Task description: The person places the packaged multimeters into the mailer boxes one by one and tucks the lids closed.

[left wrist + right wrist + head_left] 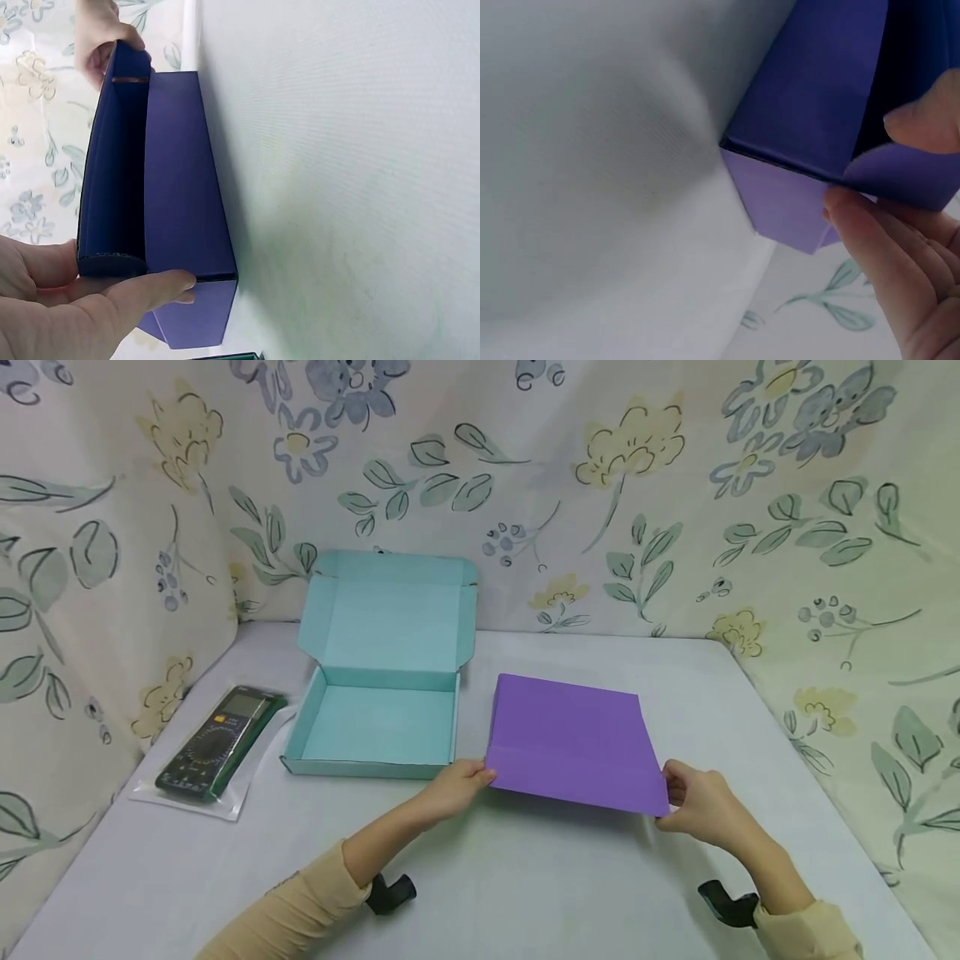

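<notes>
Lid (566,714) of purple cardboard box (187,180): left hand (453,789), right hand (701,803) pinch front corners, fingers (146,292) curled; best moved evenly.

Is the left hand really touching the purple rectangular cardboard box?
Touching. The left wrist view shows the bare left hand gripping the purple box at one end, its fingers lying right against the box.
</notes>
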A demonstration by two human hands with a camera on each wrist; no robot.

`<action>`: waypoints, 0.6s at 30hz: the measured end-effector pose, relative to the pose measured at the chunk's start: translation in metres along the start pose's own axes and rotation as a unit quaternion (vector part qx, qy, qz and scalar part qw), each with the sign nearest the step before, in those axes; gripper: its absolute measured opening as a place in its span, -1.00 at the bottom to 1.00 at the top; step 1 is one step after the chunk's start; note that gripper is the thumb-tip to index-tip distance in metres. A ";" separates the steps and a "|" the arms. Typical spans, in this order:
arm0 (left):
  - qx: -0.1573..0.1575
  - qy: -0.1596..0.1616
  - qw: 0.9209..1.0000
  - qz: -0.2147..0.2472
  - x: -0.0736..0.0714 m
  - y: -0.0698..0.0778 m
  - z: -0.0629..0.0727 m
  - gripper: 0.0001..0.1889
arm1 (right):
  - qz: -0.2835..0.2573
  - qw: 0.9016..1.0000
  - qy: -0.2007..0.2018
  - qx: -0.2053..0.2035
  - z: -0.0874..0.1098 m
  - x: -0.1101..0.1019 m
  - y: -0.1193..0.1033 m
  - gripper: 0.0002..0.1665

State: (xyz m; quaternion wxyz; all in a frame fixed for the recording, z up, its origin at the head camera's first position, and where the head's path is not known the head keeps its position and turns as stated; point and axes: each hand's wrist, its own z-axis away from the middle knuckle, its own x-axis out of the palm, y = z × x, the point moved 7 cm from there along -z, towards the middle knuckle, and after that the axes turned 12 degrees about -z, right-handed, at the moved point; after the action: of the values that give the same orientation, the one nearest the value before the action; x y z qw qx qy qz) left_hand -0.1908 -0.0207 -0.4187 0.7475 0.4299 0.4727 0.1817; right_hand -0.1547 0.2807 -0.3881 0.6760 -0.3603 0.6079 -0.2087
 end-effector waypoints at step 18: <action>-0.025 0.010 1.000 0.012 0.002 0.000 0.000 -0.53 | -0.322 0.934 -0.059 0.147 0.008 0.012 0.016 -0.29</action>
State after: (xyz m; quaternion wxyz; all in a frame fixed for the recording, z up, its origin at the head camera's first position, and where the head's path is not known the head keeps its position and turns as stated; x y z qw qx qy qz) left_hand -0.1904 -0.0195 -0.4195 0.7511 0.4149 0.4701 0.2068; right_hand -0.1478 0.2844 -0.4082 0.6529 -0.4451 0.3809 -0.4801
